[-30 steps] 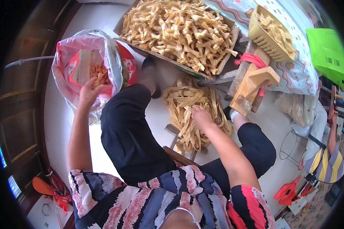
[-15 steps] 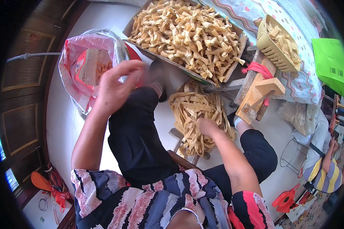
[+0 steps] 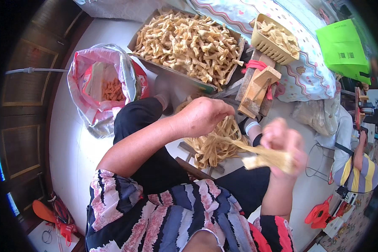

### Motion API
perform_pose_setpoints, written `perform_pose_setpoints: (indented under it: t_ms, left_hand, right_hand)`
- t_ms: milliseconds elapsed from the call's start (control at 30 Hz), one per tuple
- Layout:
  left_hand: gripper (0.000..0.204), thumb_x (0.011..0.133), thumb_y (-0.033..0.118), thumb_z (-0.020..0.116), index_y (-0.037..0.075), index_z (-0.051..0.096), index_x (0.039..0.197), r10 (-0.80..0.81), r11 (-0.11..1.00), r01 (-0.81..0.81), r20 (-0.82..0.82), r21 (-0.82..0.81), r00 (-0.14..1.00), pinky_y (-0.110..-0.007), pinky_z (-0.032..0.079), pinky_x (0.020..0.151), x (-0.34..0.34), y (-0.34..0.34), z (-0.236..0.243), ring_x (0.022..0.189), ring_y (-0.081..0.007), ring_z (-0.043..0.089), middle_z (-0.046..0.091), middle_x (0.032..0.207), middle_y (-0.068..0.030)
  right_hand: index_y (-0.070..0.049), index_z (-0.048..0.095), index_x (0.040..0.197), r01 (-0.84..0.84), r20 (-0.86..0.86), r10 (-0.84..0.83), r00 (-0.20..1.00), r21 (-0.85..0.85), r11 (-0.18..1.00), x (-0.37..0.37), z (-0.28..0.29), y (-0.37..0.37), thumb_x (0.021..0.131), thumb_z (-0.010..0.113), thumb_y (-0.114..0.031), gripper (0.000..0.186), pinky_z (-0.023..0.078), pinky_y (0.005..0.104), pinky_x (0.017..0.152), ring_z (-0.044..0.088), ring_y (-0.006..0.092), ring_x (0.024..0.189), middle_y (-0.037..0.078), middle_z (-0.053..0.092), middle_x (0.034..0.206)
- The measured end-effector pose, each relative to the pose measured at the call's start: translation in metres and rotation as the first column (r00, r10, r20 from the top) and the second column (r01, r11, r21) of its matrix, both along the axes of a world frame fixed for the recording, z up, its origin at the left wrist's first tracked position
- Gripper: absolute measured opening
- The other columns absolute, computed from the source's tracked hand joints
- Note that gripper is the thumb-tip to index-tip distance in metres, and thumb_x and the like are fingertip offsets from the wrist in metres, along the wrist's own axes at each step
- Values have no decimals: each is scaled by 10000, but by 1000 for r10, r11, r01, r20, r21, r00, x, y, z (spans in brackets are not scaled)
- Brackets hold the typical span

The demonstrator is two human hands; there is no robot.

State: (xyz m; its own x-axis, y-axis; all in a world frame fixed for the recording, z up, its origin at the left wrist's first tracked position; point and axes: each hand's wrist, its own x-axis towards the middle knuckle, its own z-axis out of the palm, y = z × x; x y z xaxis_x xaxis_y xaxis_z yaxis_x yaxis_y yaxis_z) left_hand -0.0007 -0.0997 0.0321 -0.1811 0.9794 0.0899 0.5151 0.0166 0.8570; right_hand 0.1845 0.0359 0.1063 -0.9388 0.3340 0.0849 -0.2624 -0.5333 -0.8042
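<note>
My right hand (image 3: 284, 145), slightly blurred, is closed around a folded tan strip (image 3: 266, 158), flat and leathery-looking. A narrow length of it trails left toward the tangled heap of similar strips (image 3: 212, 147) between my legs. My left hand (image 3: 206, 116) hovers above that heap with its fingers curled together; what they hold, if anything, is hidden. Beyond the heap, a cardboard box (image 3: 172, 69) brims with short knotted pieces (image 3: 189, 44) of the same tan material.
At left stands an open pink-and-white bag (image 3: 77, 80) with orange bits inside. A wooden bench with a block (image 3: 258, 90) and red cloth stands right of the box, near a yellow basket (image 3: 277, 52) of tan pieces. Another person (image 3: 357, 178) is at far right.
My left hand has swung right from beside the bag to above the heap. My right hand has lifted out of the heap and moved right, carrying a strip. The view has shifted slightly.
</note>
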Motion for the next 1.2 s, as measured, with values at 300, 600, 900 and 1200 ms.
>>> perform_pose_setpoints:
  t_ms: [300,600,900,1200]
  left_hand:
    - [201,918,108,549,1,613,1076,26,999,-4,549,-40,836,-272,499,815,7,44,29,883,-125,618,652,938,-48]
    - [610,908,510,476,-14,542,1212,29,928,299,843,-223,538,-276,469,793,-19,61,4,987,-172,606,629,1089,-115]
    - [447,968,392,414,-3,584,1090,406,818,267,839,-510,361,-220,431,485,4,67,-40,573,-115,566,589,693,-44]
    - [212,834,209,688,42,680,963,-397,832,554,703,5,590,-261,499,652,36,73,40,720,-137,642,694,850,-36]
  right_hand:
    - [56,536,1024,-247,-224,215,951,-125,961,27,20,22,815,606,-478,578,497,375,634,579,261,749,209,555,941]
    - [-8,646,861,-44,268,-419,867,880,473,-35,-44,40,797,671,-61,87,471,282,635,597,190,690,85,616,779]
    - [-31,635,735,20,160,-447,880,928,372,-19,-60,65,726,750,-87,129,425,294,484,561,205,518,77,577,618]
    - [-6,567,615,69,287,-339,896,664,744,-12,-65,65,846,671,-167,300,345,261,427,453,72,465,0,491,511]
